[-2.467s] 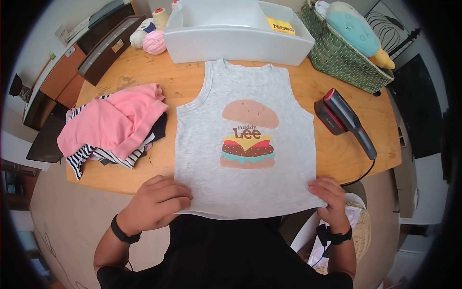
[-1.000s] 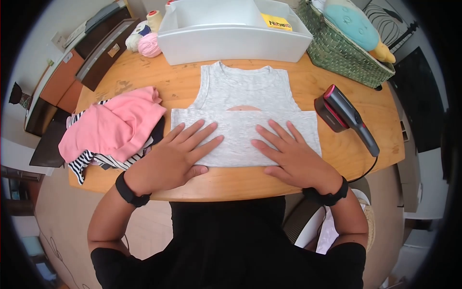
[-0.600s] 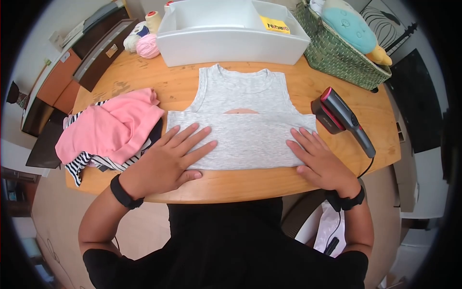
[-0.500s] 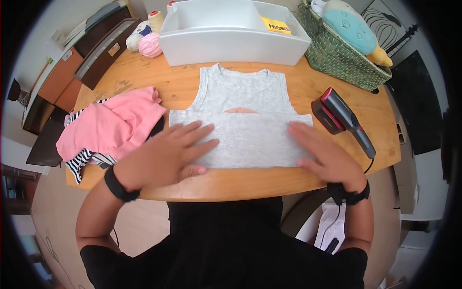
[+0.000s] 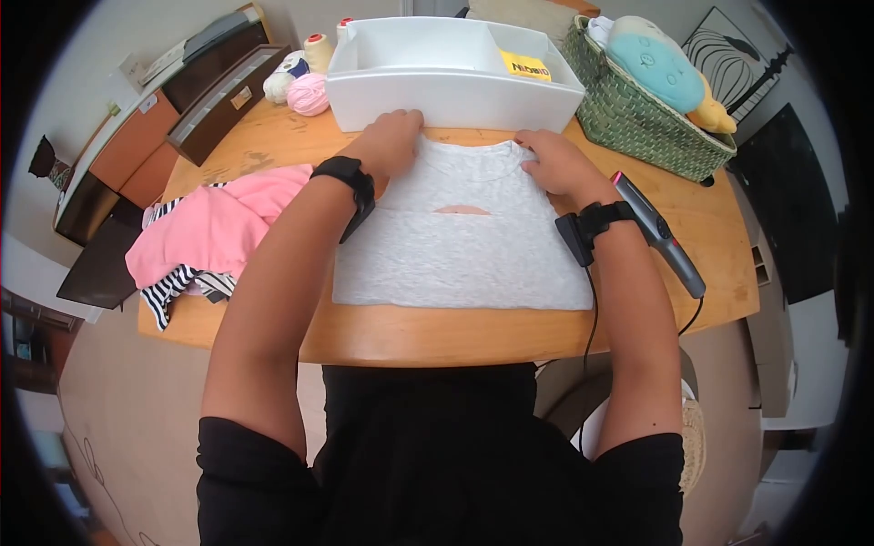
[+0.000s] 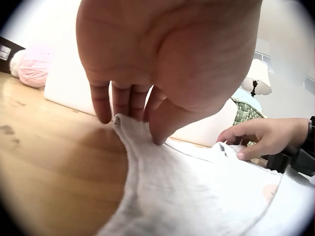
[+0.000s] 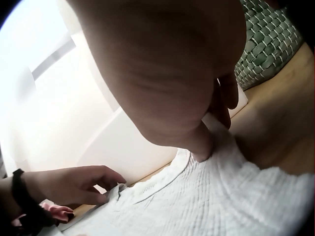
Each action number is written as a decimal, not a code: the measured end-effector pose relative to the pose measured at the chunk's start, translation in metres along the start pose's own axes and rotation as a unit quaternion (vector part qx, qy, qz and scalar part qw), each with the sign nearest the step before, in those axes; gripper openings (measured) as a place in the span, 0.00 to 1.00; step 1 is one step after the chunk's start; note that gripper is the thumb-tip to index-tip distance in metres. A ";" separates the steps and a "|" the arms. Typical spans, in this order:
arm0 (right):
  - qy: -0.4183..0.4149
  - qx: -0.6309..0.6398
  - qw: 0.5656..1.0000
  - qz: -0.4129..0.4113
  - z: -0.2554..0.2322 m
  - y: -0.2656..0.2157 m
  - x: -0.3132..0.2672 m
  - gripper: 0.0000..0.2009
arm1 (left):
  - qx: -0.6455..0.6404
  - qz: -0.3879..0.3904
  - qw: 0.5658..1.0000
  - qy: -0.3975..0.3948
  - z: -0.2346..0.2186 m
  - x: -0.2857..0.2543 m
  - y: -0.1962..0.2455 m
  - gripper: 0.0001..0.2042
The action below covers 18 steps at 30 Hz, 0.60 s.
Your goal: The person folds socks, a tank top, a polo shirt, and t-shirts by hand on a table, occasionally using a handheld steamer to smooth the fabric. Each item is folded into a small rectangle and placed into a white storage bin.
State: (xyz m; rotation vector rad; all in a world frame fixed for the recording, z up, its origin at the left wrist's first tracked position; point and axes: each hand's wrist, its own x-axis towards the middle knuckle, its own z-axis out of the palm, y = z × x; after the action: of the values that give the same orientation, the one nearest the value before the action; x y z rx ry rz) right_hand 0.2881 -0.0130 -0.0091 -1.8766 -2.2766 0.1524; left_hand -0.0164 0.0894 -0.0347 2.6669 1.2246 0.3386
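Note:
A light grey tank top (image 5: 464, 264) lies on the wooden table, its hem folded up over the body. Only a sliver of the burger print (image 5: 462, 210) shows above the folded edge. At the far end, my left hand (image 5: 393, 144) pinches the left shoulder strap, with thumb and fingers about the cloth (image 6: 135, 127) in the left wrist view. My right hand (image 5: 560, 166) pinches the other strap; the right wrist view shows its thumb against the fabric (image 7: 209, 147). Part of the left armhole is hidden behind my left forearm.
A white divided bin (image 5: 446, 98) stands just beyond the neckline. To the left lies a clothes pile with a pink garment (image 5: 214, 223) on top. A corded handheld steamer (image 5: 669, 241) is beside my right forearm. A green woven basket (image 5: 637, 127) and yarn balls (image 5: 308, 95) sit farther back.
The hem was folded upward from the flat, spread tank top. My hands then smoothed the folded layer, lifted off it, and reached away from me to pinch both shoulder straps.

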 end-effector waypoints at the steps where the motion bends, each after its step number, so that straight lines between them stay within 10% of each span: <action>1: -0.015 0.018 1.000 0.013 -0.003 -0.002 0.000 0.18 | -0.001 0.001 1.000 -0.001 -0.003 -0.002 0.001 0.21; 8: 0.086 0.108 0.984 -0.114 -0.055 -0.027 -0.073 0.10 | -0.072 0.105 0.992 0.000 -0.083 -0.070 0.031 0.11; 10: 0.053 0.051 0.979 -0.191 -0.068 -0.042 -0.108 0.11 | -0.044 0.227 0.972 0.045 -0.091 -0.111 0.047 0.14; 18: -0.128 0.068 0.978 -0.153 -0.052 -0.074 -0.160 0.16 | -0.034 0.215 0.967 -0.133 -0.079 -0.176 0.074 0.15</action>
State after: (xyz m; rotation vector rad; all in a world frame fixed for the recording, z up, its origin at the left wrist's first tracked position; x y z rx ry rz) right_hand 0.2572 -0.1858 0.0435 -1.4923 -2.6131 0.5159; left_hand -0.0963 -0.0865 0.0379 2.7842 0.5441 0.0715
